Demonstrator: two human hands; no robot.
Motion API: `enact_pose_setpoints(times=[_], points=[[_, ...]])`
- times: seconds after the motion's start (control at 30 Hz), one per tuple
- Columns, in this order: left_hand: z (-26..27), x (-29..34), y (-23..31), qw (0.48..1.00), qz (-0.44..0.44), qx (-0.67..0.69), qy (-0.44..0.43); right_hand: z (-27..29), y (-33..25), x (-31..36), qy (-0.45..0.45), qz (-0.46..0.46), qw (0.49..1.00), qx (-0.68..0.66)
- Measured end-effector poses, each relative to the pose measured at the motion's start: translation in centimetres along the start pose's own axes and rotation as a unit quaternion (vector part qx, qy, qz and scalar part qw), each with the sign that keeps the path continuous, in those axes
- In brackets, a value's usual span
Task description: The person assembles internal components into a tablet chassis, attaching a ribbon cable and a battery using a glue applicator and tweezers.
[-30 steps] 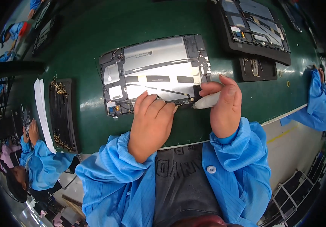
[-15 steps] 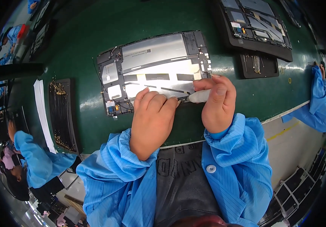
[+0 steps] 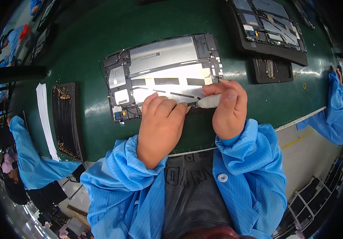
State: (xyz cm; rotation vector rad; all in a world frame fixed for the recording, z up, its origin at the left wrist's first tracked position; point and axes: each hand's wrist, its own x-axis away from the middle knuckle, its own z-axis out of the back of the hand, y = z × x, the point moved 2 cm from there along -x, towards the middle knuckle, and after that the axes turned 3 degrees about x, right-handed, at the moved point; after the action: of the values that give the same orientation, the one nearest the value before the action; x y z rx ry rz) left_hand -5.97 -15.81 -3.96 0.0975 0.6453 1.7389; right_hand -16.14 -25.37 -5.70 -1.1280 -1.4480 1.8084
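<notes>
A tablet (image 3: 164,55) with its back off lies on the green table before me, showing silver battery panels, black tape strips and thin cables. My left hand (image 3: 162,123) rests over its near edge. The fingers there are bent and close together, with the thumb and index tips near each other at the edge. At the near right corner is my right hand (image 3: 232,107), fingers curled in. A white finger cover (image 3: 209,102) on one of its fingers touches that corner. Whatever small part lies between the fingertips of either hand is hidden.
At the left, a black tray (image 3: 66,119) holds many thin black cables with gold ends, beside a white paper strip (image 3: 46,119). Another opened tablet (image 3: 273,26) lies on a black tray at the far right, above a smaller cable tray (image 3: 273,71). Co-workers' blue sleeves show at both sides.
The tablet has shifted very slightly to the right. My hands keep almost the same position. The co-worker's arm at the left has moved.
</notes>
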Motion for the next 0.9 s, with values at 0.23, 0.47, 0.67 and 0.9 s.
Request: enact_pose_setpoints(times=[0.23,0.47,0.67,0.9], points=[[0.0,-0.1,-0.1,1.000,0.002,-0.002,-0.004,0.2,0.0,-0.2,0.005,-0.003,1.000,-0.003],[0.1,-0.1,0.0,1.000,0.002,0.001,0.001,0.0,-0.2,-0.1,0.000,0.002,1.000,-0.006],[0.2,-0.2,0.0,1.000,0.007,0.006,-0.014,0.1,-0.5,-0.1,-0.043,0.030,0.997,0.064],[0.8,0.0,-0.2,1.000,-0.001,0.009,-0.029,-1.5,-2.9,-1.6,-0.204,0.202,0.935,0.207]])
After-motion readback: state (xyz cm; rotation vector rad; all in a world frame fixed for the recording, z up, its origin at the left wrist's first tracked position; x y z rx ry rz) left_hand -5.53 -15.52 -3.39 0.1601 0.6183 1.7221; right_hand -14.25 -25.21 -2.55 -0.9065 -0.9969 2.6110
